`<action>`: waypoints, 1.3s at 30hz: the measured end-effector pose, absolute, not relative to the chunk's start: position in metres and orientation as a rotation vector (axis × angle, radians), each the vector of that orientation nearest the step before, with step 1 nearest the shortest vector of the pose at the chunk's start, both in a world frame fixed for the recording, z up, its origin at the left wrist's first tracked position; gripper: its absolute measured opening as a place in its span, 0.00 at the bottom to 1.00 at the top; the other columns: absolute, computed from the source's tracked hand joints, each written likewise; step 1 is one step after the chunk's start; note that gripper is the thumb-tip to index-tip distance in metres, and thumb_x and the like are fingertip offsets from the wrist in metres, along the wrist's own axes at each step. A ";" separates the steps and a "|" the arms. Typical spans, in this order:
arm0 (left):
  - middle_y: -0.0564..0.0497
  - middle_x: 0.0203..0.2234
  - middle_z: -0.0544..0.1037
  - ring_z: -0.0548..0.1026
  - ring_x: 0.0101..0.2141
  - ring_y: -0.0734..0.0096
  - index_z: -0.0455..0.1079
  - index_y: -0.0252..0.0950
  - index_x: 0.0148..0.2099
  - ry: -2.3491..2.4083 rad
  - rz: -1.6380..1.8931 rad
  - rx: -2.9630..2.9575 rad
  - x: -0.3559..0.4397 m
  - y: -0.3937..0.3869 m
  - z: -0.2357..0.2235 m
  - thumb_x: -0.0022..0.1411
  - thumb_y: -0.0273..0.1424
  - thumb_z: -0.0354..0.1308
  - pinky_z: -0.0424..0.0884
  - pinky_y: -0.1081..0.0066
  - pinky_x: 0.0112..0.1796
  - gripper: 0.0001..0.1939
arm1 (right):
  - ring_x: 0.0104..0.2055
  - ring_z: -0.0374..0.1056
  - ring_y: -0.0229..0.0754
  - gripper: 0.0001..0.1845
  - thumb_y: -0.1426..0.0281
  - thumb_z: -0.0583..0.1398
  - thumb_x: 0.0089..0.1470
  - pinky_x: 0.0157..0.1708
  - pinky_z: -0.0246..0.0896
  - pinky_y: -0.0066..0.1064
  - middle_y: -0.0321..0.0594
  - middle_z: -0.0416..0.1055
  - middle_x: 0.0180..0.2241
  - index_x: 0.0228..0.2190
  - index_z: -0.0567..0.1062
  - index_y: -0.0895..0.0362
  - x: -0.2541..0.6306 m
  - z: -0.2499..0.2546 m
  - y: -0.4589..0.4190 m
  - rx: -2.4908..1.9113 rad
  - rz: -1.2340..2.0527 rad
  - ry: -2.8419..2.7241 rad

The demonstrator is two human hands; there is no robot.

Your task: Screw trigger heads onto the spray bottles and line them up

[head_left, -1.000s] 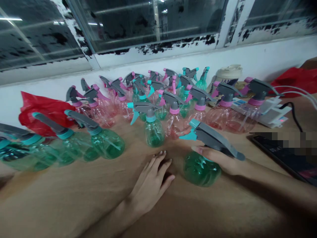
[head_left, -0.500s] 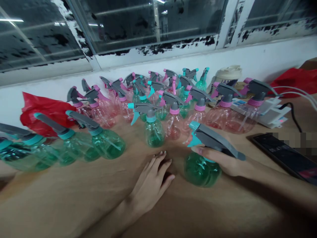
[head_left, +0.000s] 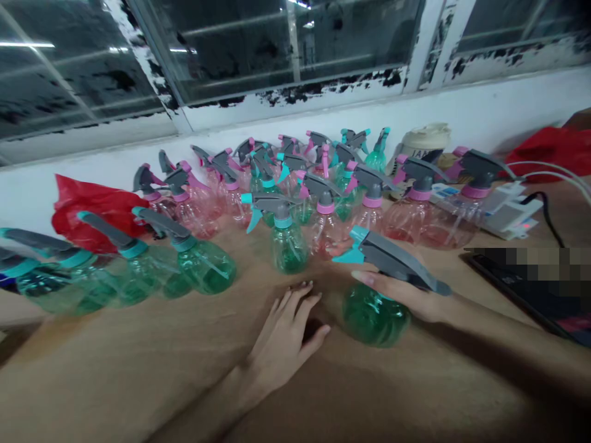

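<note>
My right hand (head_left: 410, 295) grips a green spray bottle (head_left: 376, 317) around its neck, just under the grey and turquoise spray head. The thumb lies across the collar; the other fingers are mostly hidden behind the bottle. The turquoise trigger juts out to the left. My left hand (head_left: 286, 329) rests palm down on the wooden table (head_left: 184, 369), fingers apart, holding nothing. Ahead of it stands another green spray bottle (head_left: 289, 249), beside a pink spray bottle (head_left: 324, 231).
More green spray bottles (head_left: 207, 264) line the left side. Several pink and green ones crowd toward the wall. A red plastic bag (head_left: 96, 209) sits behind the left row. At right are a phone (head_left: 521, 289), a white power adapter (head_left: 512, 212) with cables, and a paper cup (head_left: 422, 141).
The held bottle's trigger now sticks out farther left, away from the neck. Bottles at the left appear slightly farther right in view. My left hand has barely moved.
</note>
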State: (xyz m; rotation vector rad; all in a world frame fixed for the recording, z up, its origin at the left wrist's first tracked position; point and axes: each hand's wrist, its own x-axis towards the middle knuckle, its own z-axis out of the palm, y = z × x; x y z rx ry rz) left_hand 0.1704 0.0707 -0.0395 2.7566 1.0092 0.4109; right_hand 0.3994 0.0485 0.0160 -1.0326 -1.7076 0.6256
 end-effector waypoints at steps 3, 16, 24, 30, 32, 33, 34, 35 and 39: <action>0.44 0.56 0.64 0.61 0.56 0.56 0.55 0.38 0.59 0.971 0.449 2.674 0.173 0.067 -0.036 0.62 0.33 0.56 0.60 0.53 0.54 0.25 | 0.23 0.61 0.36 0.12 0.62 0.61 0.51 0.24 0.59 0.30 0.32 0.67 0.25 0.39 0.74 0.49 0.396 0.018 0.048 -1.091 0.616 -1.654; 0.43 0.60 0.57 0.56 0.59 0.52 0.42 0.43 0.64 0.953 0.646 2.387 0.168 0.046 -0.027 0.60 0.37 0.57 0.55 0.48 0.56 0.36 | 0.29 0.66 0.36 0.10 0.59 0.60 0.52 0.30 0.61 0.28 0.31 0.70 0.25 0.30 0.72 0.54 0.366 0.020 0.041 -1.048 0.685 -1.527; 0.41 0.52 0.64 0.64 0.54 0.50 0.48 0.41 0.61 1.086 0.805 2.389 0.153 0.032 -0.022 0.56 0.43 0.61 0.63 0.50 0.51 0.36 | 0.23 0.59 0.32 0.13 0.61 0.64 0.47 0.24 0.57 0.26 0.27 0.64 0.22 0.34 0.73 0.54 0.319 0.018 0.042 -0.923 0.639 -1.641; 0.42 0.51 0.65 0.65 0.53 0.49 0.52 0.41 0.59 1.237 0.910 2.354 0.129 0.026 -0.023 0.56 0.45 0.61 0.63 0.49 0.50 0.34 | 0.26 0.62 0.35 0.14 0.58 0.65 0.46 0.27 0.59 0.29 0.30 0.64 0.23 0.26 0.70 0.55 0.288 0.018 0.049 -0.889 0.519 -1.788; 0.42 0.51 0.65 0.65 0.53 0.50 0.52 0.41 0.59 1.272 0.936 2.341 0.119 0.028 -0.022 0.56 0.44 0.61 0.62 0.49 0.51 0.33 | 0.30 0.65 0.37 0.14 0.59 0.64 0.47 0.30 0.61 0.30 0.32 0.66 0.27 0.30 0.69 0.55 0.285 0.020 0.053 -0.874 0.448 -1.851; 0.42 0.52 0.65 0.64 0.54 0.50 0.52 0.41 0.59 1.285 0.947 2.335 0.114 0.031 -0.021 0.56 0.44 0.61 0.62 0.50 0.51 0.33 | 0.34 0.66 0.38 0.16 0.60 0.64 0.47 0.34 0.62 0.31 0.34 0.68 0.30 0.34 0.69 0.55 0.285 0.022 0.054 -0.874 0.415 -1.880; 0.43 0.52 0.65 0.64 0.54 0.51 0.52 0.41 0.59 1.301 0.965 2.330 0.110 0.035 -0.021 0.56 0.43 0.61 0.62 0.51 0.52 0.33 | 0.38 0.67 0.40 0.20 0.60 0.65 0.47 0.38 0.63 0.32 0.37 0.70 0.35 0.39 0.69 0.56 0.286 0.023 0.055 -0.882 0.384 -1.904; 0.43 0.53 0.64 0.64 0.54 0.52 0.51 0.41 0.59 1.319 0.985 2.328 0.105 0.040 -0.020 0.56 0.43 0.61 0.61 0.52 0.52 0.34 | 0.43 0.67 0.42 0.24 0.59 0.65 0.47 0.42 0.62 0.34 0.40 0.70 0.40 0.43 0.67 0.57 0.288 0.025 0.056 -0.895 0.355 -1.922; 0.45 0.51 0.64 0.65 0.53 0.53 0.53 0.41 0.59 1.394 1.071 2.374 0.092 0.062 -0.015 0.56 0.44 0.61 0.62 0.53 0.52 0.33 | 0.45 0.66 0.43 0.22 0.58 0.63 0.49 0.44 0.62 0.35 0.42 0.70 0.43 0.43 0.70 0.56 0.304 0.030 0.063 -1.010 0.255 -1.916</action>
